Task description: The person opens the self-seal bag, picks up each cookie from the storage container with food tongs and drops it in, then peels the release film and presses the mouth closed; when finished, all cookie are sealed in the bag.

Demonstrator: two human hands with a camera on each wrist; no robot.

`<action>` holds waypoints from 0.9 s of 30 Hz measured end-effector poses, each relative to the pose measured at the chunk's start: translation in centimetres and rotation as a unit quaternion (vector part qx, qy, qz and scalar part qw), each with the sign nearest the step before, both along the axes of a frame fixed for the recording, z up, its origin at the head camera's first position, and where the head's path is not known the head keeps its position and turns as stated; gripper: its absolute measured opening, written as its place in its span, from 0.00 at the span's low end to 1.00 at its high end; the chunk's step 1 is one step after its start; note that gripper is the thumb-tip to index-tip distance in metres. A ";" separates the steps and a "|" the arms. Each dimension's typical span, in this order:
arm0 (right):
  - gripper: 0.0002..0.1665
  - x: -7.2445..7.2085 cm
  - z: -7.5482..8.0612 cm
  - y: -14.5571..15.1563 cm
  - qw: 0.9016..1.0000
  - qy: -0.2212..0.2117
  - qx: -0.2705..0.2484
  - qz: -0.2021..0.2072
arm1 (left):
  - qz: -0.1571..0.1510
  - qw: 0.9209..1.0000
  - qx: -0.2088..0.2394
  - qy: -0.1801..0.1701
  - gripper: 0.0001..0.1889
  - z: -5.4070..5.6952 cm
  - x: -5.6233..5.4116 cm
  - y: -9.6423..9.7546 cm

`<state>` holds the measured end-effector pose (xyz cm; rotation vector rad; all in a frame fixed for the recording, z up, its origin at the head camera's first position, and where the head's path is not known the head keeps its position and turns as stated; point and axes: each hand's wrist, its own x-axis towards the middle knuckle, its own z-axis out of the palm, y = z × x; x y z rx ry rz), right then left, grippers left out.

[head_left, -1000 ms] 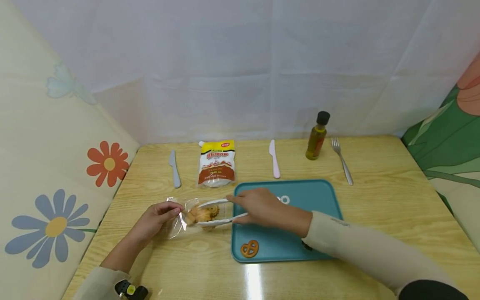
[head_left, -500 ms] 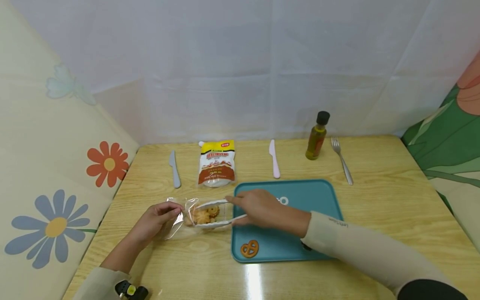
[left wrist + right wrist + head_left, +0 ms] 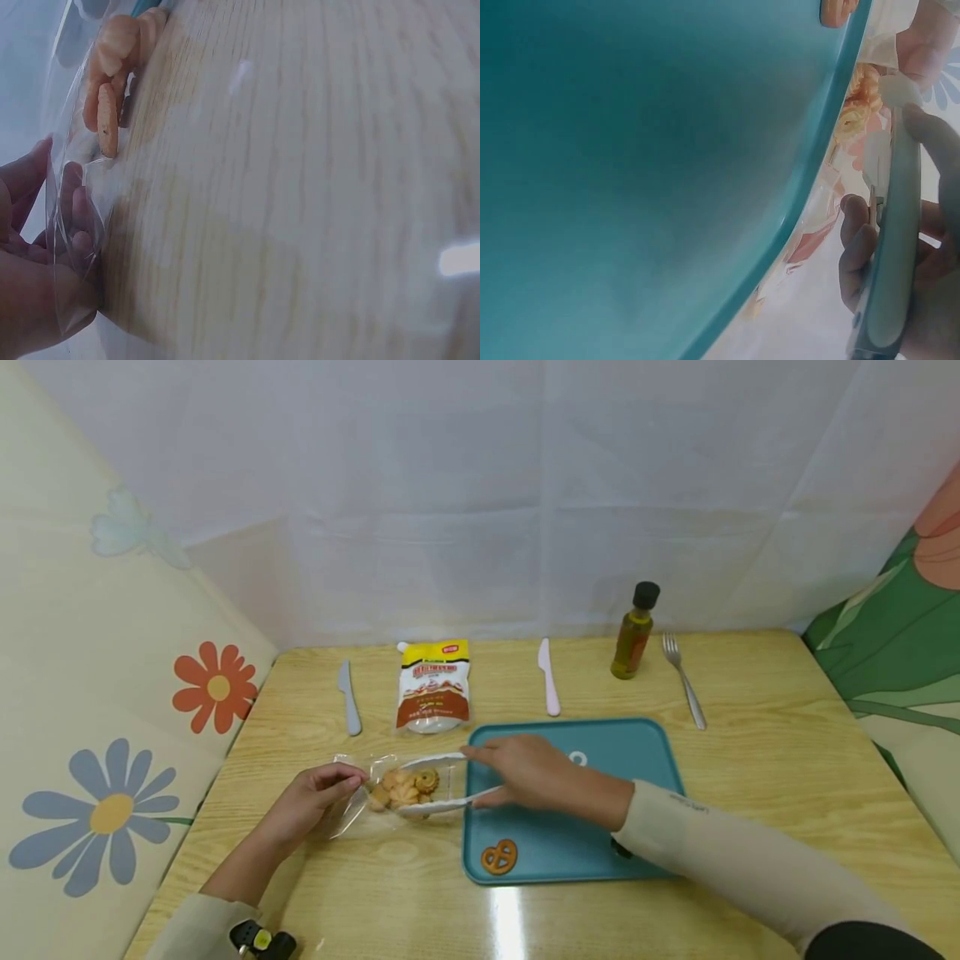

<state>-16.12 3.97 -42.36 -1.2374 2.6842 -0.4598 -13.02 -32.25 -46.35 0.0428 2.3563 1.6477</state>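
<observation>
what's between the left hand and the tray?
In the head view: the clear bag with cookies in it, and the tongs, arms flanking the cookies, partly over the tray.

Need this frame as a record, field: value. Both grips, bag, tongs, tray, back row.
left grip: pinches the clear bag
right grip: holds the white tongs
bag contents: cookies
tongs state: arms apart, ends beside the cookies; contact unclear
tray: blue-green, right of the bag, partly under the right forearm
on tray: pretzel, near-left corner
back row, left to right: grey knife, printed pouch, pink knife, capped bottle, fork
</observation>
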 end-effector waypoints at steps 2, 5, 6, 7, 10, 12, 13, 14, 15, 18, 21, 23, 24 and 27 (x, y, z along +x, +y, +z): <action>0.45 0.0 0.1 0.3 1.000 -0.005 -0.004 -0.003 | -0.001 1.000 -0.004 0.003 0.16 0.0 0.0 0.0; 0.45 0.0 0.1 0.9 1.000 -0.003 -0.008 -0.006 | 0.000 1.000 -0.006 0.004 0.16 0.0 -0.1 -0.1; 0.45 0.0 0.0 1.2 1.000 0.000 -0.009 -0.007 | 0.000 1.000 -0.006 0.003 0.16 0.0 -0.1 -0.1; 0.45 0.1 0.0 1.4 1.000 0.000 -0.011 -0.009 | -0.001 1.000 -0.007 0.003 0.16 0.0 -0.1 -0.1; 0.45 0.3 -0.1 2.2 1.000 -0.002 -0.013 -0.016 | -0.002 1.000 -0.007 0.002 0.16 -0.1 -0.1 -0.1; 0.45 0.5 -0.1 2.8 1.000 -0.008 -0.018 -0.024 | -0.003 1.000 -0.008 0.002 0.16 -0.1 -0.1 -0.1; 0.45 0.6 -0.1 3.1 0.999 -0.010 -0.018 -0.029 | -0.004 1.000 -0.008 0.003 0.16 -0.1 -0.1 -0.1; 0.45 0.7 -0.2 3.4 0.999 -0.011 -0.018 -0.033 | -0.005 1.000 -0.008 0.004 0.16 -0.1 -0.1 -0.1; 0.46 0.7 -0.3 3.8 0.999 -0.008 -0.017 -0.035 | -0.005 1.000 -0.009 0.004 0.16 -0.1 -0.1 -0.1; 0.45 1.1 -0.4 4.7 0.999 0.000 -0.016 -0.040 | -0.004 1.000 -0.008 0.002 0.16 0.0 -0.1 0.0; 0.45 1.5 -0.6 5.7 0.999 0.014 -0.019 -0.039 | -0.002 1.000 -0.005 -0.002 0.16 0.0 -0.1 0.0; 0.45 1.9 -0.5 6.3 0.999 0.019 -0.024 -0.039 | 0.000 1.000 -0.004 -0.005 0.16 0.1 -0.1 0.0; 0.45 2.1 -0.5 6.5 0.999 0.022 -0.026 -0.039 | 0.001 1.000 -0.004 -0.007 0.16 0.1 -0.1 0.0; 0.45 2.7 -0.5 7.3 0.999 0.022 -0.025 -0.041 | 0.005 1.000 -0.007 -0.012 0.16 0.2 -0.1 0.1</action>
